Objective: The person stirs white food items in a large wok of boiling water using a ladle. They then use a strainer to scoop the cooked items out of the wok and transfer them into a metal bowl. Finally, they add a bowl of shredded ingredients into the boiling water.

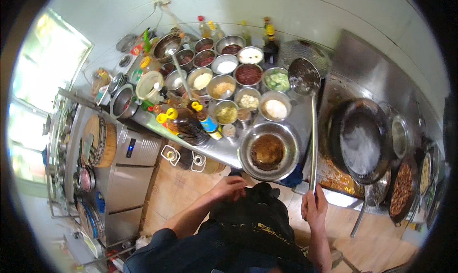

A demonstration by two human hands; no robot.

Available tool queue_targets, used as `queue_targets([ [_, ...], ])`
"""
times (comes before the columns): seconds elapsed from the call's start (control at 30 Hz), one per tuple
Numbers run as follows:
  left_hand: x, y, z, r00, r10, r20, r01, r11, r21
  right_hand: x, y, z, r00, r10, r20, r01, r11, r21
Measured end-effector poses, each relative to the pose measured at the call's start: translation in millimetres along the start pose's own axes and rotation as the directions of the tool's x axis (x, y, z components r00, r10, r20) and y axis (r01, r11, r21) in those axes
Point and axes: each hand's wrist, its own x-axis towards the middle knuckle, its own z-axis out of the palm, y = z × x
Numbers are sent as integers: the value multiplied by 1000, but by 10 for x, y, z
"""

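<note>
My right hand (315,205) grips the end of a long metal ladle (304,76), whose dark, wet bowl hangs at the far side of the counter, by a bowl of sliced green vegetable (277,80). My left hand (230,188) is held before my body, near the counter edge, with its fingers curled; whether anything is in it I cannot tell. Between the hands, a large steel bowl (246,165) with brown liquid stands at the front of the counter. Right of the ladle's handle, a black wok (338,140) on the stove holds steaming contents.
Steel bowls of seasonings, such as dark red sauce (248,74), fill the counter. Sauce bottles (206,121) and a second ladle (180,71) stand left of them. A strainer (376,189) and a pan of brown food pieces (401,189) lie right. A round wooden chopping block (107,140) stands far left.
</note>
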Motion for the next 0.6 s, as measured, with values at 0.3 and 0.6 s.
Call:
queue_targets([
  [0.3,14,-1362,-2317,783,-244,-573,7,924,-383,1758,-676,1788,935,187,301,-148,978,-147],
  [0.6,-19,-1582,-2871,735,-358,-576,-21,837,-547,3321,-714,3467,777,-102,621,551,585,-594],
])
